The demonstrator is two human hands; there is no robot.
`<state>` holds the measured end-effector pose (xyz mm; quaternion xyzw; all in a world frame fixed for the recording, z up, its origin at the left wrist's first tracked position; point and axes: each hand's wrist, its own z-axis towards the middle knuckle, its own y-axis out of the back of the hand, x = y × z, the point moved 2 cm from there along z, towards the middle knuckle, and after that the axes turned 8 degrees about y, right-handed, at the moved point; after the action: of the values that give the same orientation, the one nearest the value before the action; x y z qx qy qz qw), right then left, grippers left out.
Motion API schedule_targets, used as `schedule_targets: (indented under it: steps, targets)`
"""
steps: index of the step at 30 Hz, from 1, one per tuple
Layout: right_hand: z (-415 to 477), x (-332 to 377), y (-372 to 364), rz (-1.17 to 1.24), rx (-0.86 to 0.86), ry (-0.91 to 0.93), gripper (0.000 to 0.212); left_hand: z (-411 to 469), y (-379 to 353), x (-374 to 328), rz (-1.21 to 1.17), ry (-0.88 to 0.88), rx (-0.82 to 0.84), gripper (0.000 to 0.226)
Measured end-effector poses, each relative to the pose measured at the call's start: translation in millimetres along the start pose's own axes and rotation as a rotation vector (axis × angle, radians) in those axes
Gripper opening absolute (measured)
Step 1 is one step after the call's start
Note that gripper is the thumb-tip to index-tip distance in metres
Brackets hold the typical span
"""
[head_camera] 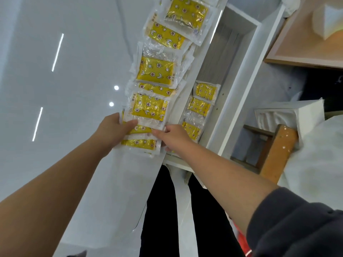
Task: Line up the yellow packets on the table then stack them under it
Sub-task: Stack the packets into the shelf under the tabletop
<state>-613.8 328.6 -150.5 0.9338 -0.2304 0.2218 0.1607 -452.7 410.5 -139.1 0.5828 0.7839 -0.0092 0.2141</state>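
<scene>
Roughly midway, by the look of it: the yellow packets [155, 70] run in a loose, overlapping row along the right edge of the white table [74, 89], from the near end by the hands to the far end at the top of the view. A few more lie on the shelf [239, 84] under the table. The row is not tidy. Several packets sit askew and overlap their neighbours, so some straightening is left, and most of the stacking below is still to do.

Counting along the table, seven packets show a yellow face. White edges beneath some of them may be more, but I cannot tell how many. On the shelf three stored packets [199, 107] lie in a short line, one past the other, rather than piled.

The left hand [113, 127] pinches the front packet [148, 108] close to the near end of the row. Its thumb lies across the packet's clear near edge and its other fingers are hidden below. The right hand [173, 135] is at that packet's near right corner, right at the table's edge. One finger reaches left at the corner, but whether this hand grips or merely touches I cannot tell. Two more packets lie partly under the front packet, nearer still.
</scene>
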Motion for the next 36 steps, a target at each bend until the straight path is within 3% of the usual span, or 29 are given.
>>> schedule_targets:
  steps: [4,8,15,21,24,27,30,32,35,36]
  targets:
    - [-5,-1,2,0.195,0.143,-0.063,0.029,-2,8,4,0.033,0.04,0.053,0.011]
    - [-11,1,16,0.289,0.185,-0.075,0.043,-12,15,4,0.11,0.06,0.274,0.023]
    - [-4,-5,52,0.37,-0.007,-0.058,0.028,-17,10,-16,0.353,0.087,0.444,0.022]
    - [4,2,36,0.255,-0.113,0.065,0.005,-24,32,-13,0.446,0.293,0.611,0.025]
    - [-1,-2,32,0.168,-0.129,0.15,0.022,-26,39,-14,0.349,0.272,0.628,0.028]
    - [-9,-10,35,0.374,-0.074,0.103,0.017,-24,35,-16,0.188,0.18,0.618,0.065]
    - [-15,-16,36,0.623,0.017,0.077,0.025,-16,22,-15,0.023,0.084,0.547,0.1]
    - [-17,-17,35,0.662,0.105,0.054,0.026,-14,10,-17,-0.032,0.044,0.53,0.092]
    - [-18,-20,41,0.656,0.32,0.035,0.035,-16,-3,-26,0.022,0.019,0.514,0.043]
    - [-19,-21,48,0.676,0.401,0.019,0.04,-17,-4,-30,0.062,0.014,0.533,0.042]
